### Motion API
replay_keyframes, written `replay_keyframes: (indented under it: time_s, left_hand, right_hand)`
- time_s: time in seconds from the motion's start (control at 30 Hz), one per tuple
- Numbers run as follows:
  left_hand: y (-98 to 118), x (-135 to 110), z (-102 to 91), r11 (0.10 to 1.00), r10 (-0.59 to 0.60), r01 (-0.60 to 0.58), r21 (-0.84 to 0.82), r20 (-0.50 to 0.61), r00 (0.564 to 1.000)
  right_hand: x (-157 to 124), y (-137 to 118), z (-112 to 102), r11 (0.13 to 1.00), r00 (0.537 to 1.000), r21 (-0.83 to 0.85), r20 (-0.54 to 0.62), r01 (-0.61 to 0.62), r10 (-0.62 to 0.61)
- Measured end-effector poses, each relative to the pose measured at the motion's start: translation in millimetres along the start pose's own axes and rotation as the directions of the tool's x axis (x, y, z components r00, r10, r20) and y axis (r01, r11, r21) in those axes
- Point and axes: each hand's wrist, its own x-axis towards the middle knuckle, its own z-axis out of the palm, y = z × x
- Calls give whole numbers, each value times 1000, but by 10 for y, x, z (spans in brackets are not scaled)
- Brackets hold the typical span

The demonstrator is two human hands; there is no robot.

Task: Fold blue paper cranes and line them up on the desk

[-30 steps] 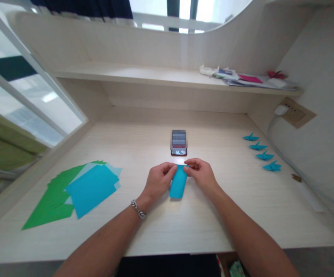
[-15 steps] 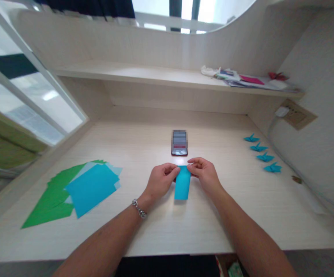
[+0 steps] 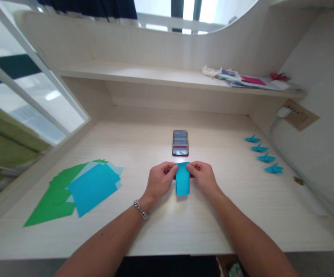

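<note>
A narrow, folded piece of blue paper [image 3: 183, 181] is held upright-lengthwise between my hands, near the middle of the desk. My left hand [image 3: 161, 177] pinches its upper left edge, thumb on the front face. On the opposite side, my right hand [image 3: 203, 176] pinches the upper right edge in the same manner. The fingers behind the paper are partly hidden. Just beyond the paper lies a phone [image 3: 180, 143] with a lit screen. Off to the left, blue paper sheets [image 3: 94, 188] overlap green sheets [image 3: 48, 204].
Several folded blue paper cranes [image 3: 274, 168] stand in a row at the right. Beside them a cable runs from a wall socket [image 3: 301, 114] along the wall. A shelf [image 3: 155, 75] spans the back, with papers [image 3: 253, 80] at its right end. The desk's front edge is close to my forearms.
The blue paper has shifted slightly away from me and tilted a little. My right hand's fingers, raised before, have closed in on the paper's upper right edge.
</note>
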Motion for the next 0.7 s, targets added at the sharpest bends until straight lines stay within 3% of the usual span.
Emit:
replay_keyframes:
  time_s: [0.1,0.23,0.33,0.53,0.7]
  left_hand:
    - [19,-15,13,999,23,-22,26,-29,999]
    - [27,1,-13,998,34,-29,58,-93,995]
    - [9,35,-25,1000,-27,26,-13,-89,996]
    - [-28,66,4,929,-194,211,-305,85,977]
    - [-20,48,-1,908,-272,324,-265,214,938]
  right_hand:
    - [-15,-3,7,998,998,-48,-30,47,-49]
    - [-15,13,31,998,995,3,74,-68,67]
    - [9,45,30,997,991,10,105,-79,77]
    - [49,31,-32,1000,999,-6,39,-25,25]
    - [44,-18,-59,1000,1000,14,-18,-3,4]
